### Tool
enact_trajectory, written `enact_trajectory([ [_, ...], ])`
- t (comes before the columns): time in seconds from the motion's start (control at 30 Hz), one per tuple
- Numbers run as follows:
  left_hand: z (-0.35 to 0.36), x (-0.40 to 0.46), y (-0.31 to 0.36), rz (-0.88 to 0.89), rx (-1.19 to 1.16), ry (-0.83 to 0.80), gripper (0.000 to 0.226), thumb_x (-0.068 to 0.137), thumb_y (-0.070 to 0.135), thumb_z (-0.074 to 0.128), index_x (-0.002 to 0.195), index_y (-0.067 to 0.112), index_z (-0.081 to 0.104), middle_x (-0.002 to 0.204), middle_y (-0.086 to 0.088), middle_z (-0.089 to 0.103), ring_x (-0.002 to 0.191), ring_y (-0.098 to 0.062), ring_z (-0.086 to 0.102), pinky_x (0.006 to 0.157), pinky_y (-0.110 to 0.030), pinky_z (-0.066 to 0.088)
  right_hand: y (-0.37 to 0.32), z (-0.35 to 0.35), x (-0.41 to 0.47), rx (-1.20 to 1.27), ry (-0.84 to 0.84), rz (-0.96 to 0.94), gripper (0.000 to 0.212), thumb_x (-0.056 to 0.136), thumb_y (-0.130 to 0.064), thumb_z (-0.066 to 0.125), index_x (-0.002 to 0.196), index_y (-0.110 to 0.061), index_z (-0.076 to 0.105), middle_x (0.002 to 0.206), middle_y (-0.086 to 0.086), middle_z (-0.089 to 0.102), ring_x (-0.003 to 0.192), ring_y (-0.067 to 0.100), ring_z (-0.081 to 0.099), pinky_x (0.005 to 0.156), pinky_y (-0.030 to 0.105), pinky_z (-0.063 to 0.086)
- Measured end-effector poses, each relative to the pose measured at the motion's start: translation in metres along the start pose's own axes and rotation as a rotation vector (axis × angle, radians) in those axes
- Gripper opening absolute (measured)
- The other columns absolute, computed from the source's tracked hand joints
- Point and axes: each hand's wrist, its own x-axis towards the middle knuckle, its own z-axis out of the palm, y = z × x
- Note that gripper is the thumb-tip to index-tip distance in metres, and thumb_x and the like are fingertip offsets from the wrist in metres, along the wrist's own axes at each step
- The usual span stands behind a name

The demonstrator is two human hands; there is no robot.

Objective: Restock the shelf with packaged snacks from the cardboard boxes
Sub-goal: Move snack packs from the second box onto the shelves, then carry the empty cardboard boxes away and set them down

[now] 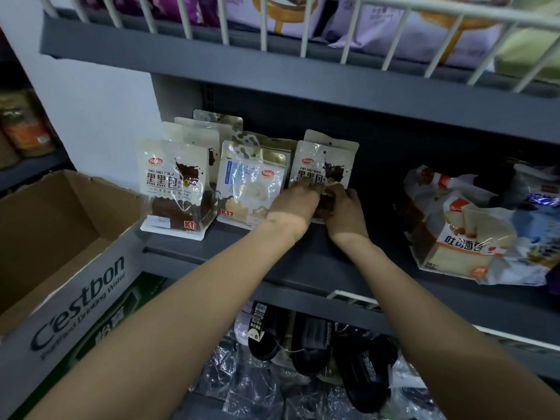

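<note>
Forearms [188, 313] over grey shelf [318, 265]

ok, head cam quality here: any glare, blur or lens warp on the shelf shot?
Head view: glare streaks on the clear front of the left chocolate pack; wide-angle warp bends the shelf edge and top wire rail; the jars at far left are soft; both hands look dim and shadowed.

Both forearms were bare from the wrists to the frame's edge, with no sleeves in view. The left hand [295, 204] and the right hand [345, 209] wore no gloves, and the wrists carried no watch or band.
</note>
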Motion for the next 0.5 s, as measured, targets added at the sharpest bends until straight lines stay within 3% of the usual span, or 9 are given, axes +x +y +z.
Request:
enact_trajectory([
  [0.1, -0.020, -0.022, -0.004, -0.014, -0.156, 0.006, 0.046, 0.091, 0.004, 0.046, 0.137, 0.013, 0.043, 0.134, -0.013, 0.044, 0.117, -0.034, 0.051, 0.091, -0.041, 0.048, -0.013, -0.013, -0.016, -0.005, -0.053, -0.029, 0.030, 0.091, -0.002, 0.047, 0.120, -0.002, 0.053, 0.121, 0.021, 0.054, 0.112, 0.032, 0.051, 0.077, 0.022, 0.034],
  [0.23, -0.056, -0.063, -0.017, -0.144, -0.233, 0.067, 0.028, 0.093, 0.017, 0.047, 0.120, 0.012, 0.054, 0.112, -0.014, 0.060, 0.101, -0.034, 0.059, 0.080, -0.038, 0.049, -0.047, -0.025, -0.046, 0.086, -0.154, -0.101, 0.025, 0.089, 0.001, 0.049, 0.109, -0.004, 0.062, 0.113, 0.016, 0.064, 0.106, 0.031, 0.058, 0.093, 0.032, 0.046],
  [0.37, -0.091, -0.105, -0.032, -0.393, -0.300, 0.047, 0.023, 0.093, 0.024, 0.047, 0.108, 0.014, 0.062, 0.102, -0.014, 0.067, 0.095, -0.032, 0.063, 0.077, -0.036, 0.053, -0.095, -0.035, -0.076, 0.134, -0.307, -0.130, 0.023, 0.091, -0.006, 0.049, 0.107, -0.012, 0.065, 0.103, 0.007, 0.067, 0.090, 0.019, 0.062, 0.084, 0.031, 0.051],
  [0.5, -0.117, -0.168, -0.046, -0.628, -0.320, 0.037, 0.025, 0.093, 0.025, 0.046, 0.103, 0.013, 0.066, 0.095, -0.015, 0.069, 0.088, -0.033, 0.065, 0.068, -0.035, 0.050, -0.144, -0.037, -0.124, 0.111, -0.481, -0.242, 0.023, 0.092, -0.010, 0.049, 0.109, -0.015, 0.064, 0.105, 0.006, 0.069, 0.093, 0.023, 0.065, 0.083, 0.039, 0.053],
])
